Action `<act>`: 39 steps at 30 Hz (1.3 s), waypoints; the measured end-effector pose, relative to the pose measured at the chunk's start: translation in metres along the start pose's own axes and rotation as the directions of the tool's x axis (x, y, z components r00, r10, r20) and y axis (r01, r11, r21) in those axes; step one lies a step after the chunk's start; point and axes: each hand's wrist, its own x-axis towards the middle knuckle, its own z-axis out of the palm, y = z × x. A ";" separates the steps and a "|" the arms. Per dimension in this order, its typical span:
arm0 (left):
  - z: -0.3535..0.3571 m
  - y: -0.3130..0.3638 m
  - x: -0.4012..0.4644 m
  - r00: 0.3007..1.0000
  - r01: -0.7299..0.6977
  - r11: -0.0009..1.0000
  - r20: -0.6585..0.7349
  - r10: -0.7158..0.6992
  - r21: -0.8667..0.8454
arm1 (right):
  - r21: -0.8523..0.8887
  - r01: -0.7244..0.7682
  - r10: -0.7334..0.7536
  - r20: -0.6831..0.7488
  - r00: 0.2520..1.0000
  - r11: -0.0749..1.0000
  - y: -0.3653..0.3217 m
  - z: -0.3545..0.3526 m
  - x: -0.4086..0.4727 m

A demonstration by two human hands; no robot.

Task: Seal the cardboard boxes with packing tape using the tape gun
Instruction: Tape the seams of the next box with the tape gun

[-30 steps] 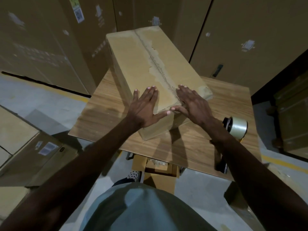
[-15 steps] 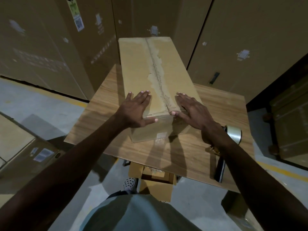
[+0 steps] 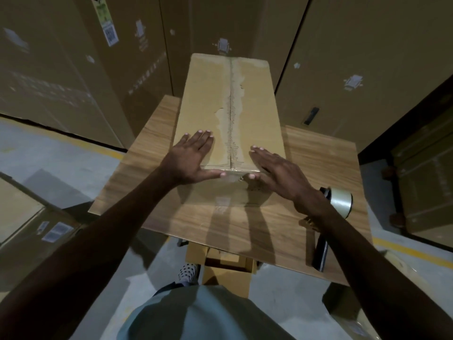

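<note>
Left grip: your left hand (image 3: 193,158) lies released, fingers straight and flat on the top of the long brown cardboard box (image 3: 228,114), left of the centre seam, with the thumb along the near top edge.
Right grip: your right hand (image 3: 277,173) is also released, flat-fingered to the right of the seam, thumb at the near edge; whether its palm fully touches the flap I cannot tell.
Box position: it lies lengthwise away from you on the wood-grain desk (image 3: 318,158), its near end between your hands.
Seam: the two flaps meet down the middle, bordered by torn, paler paper, apparently where old tape came off.
Tape gun: the black-handled tape gun with its clear tape roll (image 3: 339,201) lies on the desk just beyond your right wrist, untouched.
Doing the step well: press both flaps level so the seam closes without a step. Keep your left hand pinning the box when your right goes for the gun. Start the tape on the near end face, then run it straight along the seam.
Risk: tape may bond poorly on the torn paper, so rub it down firmly.
Writing: white labels with codes show on the tall cartons behind (image 3: 110,35) and the carton at lower left (image 3: 55,230); nothing on them is legible.
</note>
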 end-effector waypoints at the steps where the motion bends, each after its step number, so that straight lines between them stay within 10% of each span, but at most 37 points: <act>1: -0.003 0.003 0.003 0.999 0.033 0.999 0.031 -0.033 -0.006 | 0.016 -0.025 0.025 -0.009 1.000 1.000 0.003 -0.003 0.002; 22: 0.008 0.031 0.023 0.999 -0.005 0.999 -0.046 0.003 -0.034 | 0.112 -0.034 0.040 -0.054 0.998 0.993 -0.001 0.018 0.008; 28: 0.022 -0.042 0.027 0.914 -0.300 0.940 -0.233 0.331 0.159 | 0.086 0.154 -0.155 0.000 0.988 0.984 -0.001 0.009 0.022; 39: 0.005 -0.109 0.010 0.984 -0.143 0.989 -0.107 0.145 0.028 | 0.091 0.335 -0.338 0.022 0.941 0.938 -0.028 0.021 0.111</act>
